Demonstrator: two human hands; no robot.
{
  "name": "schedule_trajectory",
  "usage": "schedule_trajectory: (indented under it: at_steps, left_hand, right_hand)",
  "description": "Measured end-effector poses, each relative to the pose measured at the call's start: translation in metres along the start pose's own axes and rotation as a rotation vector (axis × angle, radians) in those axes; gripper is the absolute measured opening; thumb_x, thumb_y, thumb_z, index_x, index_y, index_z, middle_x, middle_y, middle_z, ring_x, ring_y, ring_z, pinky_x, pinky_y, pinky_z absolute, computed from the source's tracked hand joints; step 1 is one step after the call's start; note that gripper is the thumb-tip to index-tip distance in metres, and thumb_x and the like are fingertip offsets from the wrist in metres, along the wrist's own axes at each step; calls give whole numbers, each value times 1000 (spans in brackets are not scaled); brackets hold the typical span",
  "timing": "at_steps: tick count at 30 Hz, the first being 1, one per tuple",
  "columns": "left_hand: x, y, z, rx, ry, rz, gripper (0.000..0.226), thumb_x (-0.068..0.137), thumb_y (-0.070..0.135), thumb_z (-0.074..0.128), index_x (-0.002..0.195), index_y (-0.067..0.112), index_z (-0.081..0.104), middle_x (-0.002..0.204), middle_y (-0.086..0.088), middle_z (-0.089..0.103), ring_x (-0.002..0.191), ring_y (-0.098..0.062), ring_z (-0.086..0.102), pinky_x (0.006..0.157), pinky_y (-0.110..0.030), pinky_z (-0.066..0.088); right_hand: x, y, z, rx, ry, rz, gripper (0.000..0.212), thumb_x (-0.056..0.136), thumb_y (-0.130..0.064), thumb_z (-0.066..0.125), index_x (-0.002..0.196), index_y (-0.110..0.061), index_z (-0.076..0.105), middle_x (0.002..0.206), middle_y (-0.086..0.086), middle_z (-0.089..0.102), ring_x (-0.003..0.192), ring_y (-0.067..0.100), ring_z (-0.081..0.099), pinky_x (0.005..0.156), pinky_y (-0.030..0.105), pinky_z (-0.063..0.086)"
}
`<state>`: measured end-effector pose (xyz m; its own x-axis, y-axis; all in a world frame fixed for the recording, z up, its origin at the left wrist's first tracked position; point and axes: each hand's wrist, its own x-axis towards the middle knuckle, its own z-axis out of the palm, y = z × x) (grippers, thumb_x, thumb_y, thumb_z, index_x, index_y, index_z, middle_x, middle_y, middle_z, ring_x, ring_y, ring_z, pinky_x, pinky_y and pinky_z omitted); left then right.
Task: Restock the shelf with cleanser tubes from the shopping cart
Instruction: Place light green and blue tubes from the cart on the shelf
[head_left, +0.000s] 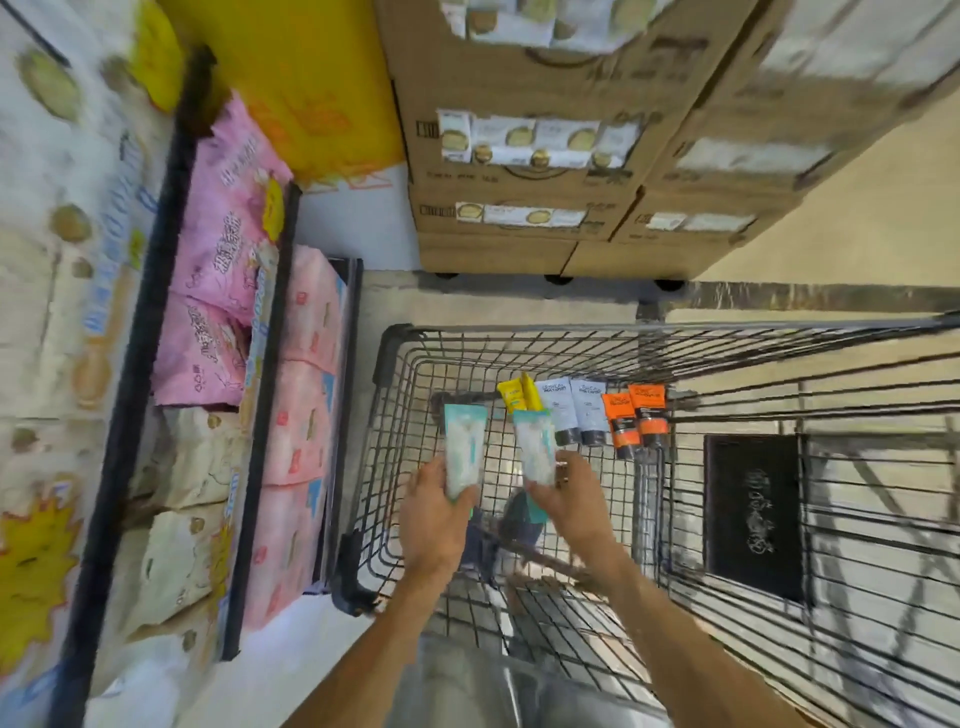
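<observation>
Two pale teal-and-white plastic cleanser tubes, one in the left hand, the other in the right hand, fingers curled round each, held above the grey wire shopping cart. Yellow, white and orange tubes lie in the cart. Step: pickup, likely done. Next: carry both to the shelf; the black-edged shelf at left holds pink packs.

Two pale teal cleanser tubes upright above wire shopping cart

Metal wire cart, glossy plastic tubes, cardboard boxes
</observation>
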<state>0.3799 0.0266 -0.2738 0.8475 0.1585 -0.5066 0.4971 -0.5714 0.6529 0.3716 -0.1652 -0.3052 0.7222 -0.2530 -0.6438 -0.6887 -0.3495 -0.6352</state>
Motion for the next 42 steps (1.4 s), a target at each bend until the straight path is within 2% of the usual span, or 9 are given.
schedule_trajectory:
  at_steps: [10, 19, 22, 24, 27, 32, 37, 40, 42]
  left_hand:
    - [-78, 111, -61, -101, 27, 182, 45, 91, 22, 79, 130, 22, 57, 115, 14, 60, 85, 9, 58, 64, -13, 53]
    - [-145, 148, -67, -196, 226, 251, 42, 91, 18, 78, 128, 19, 57, 126, 5, 64, 101, -11, 68, 70, -21, 62]
    - [-172, 149, -61, -227, 338, 246, 42, 90, 16, 79, 128, 16, 60, 124, 4, 67, 99, -8, 67, 66, -13, 57]
    - [-196, 144, -58, -265, 413, 234, 41, 90, 20, 79, 127, 21, 61, 123, 9, 68, 102, -6, 67, 73, -19, 59]
    - [-233, 130, -57, -325, 531, 198, 39, 88, 24, 80, 124, 27, 64, 114, 15, 70, 101, -4, 68, 80, -30, 61]
    - [-310, 93, -67, -431, 766, 71, 31, 90, 14, 78, 115, 23, 62, 102, 9, 66, 88, -6, 65, 69, -15, 54]
    - [-393, 28, -77, -490, 1006, -120, 42, 88, 25, 80, 125, 21, 60, 111, 7, 63, 101, -16, 64, 86, -37, 54]
    - [-448, -14, -77, -485, 1124, -218, 51, 88, 33, 81, 131, 20, 57, 119, 4, 62, 105, -17, 64, 88, -41, 58]
    - [-488, -41, -75, -529, 1197, -291, 54, 87, 34, 82, 133, 22, 56, 120, 6, 62, 103, -15, 65, 88, -43, 60]
  right_hand:
    - [-110, -70, -96, 109, 112, -176, 49, 85, -18, 83, 123, -17, 52, 109, 2, 66, 94, 16, 68, 71, 27, 58]
    - [-154, -98, -157, 51, 13, -384, 51, 91, -21, 77, 130, -23, 45, 115, -4, 60, 93, 9, 67, 63, 18, 57]
    - [-159, -97, -169, 14, -70, -462, 55, 89, -21, 79, 134, -20, 46, 119, -2, 60, 97, 14, 68, 71, 34, 65]
    - [-169, -98, -174, -19, -127, -517, 56, 88, -21, 80, 134, -20, 46, 119, -2, 60, 99, 17, 69, 73, 42, 65]
    - [-186, -102, -172, -78, -208, -603, 54, 89, -18, 80, 132, -20, 48, 112, -3, 61, 95, 14, 68, 70, 31, 63]
    - [-228, -102, -139, -196, -363, -744, 49, 87, -16, 81, 127, -15, 53, 105, 2, 64, 94, 22, 68, 76, 35, 60]
    - [-288, -92, -77, -301, -542, -866, 41, 82, -19, 84, 112, -17, 56, 97, 5, 66, 88, 29, 68, 77, 47, 59]
    - [-337, -76, -38, -347, -691, -924, 46, 83, -14, 85, 116, -18, 53, 100, -1, 65, 89, 22, 67, 78, 29, 57]
    - [-375, -62, -14, -376, -788, -961, 50, 83, -19, 84, 121, -22, 52, 104, -2, 65, 93, 17, 67, 80, 34, 58]
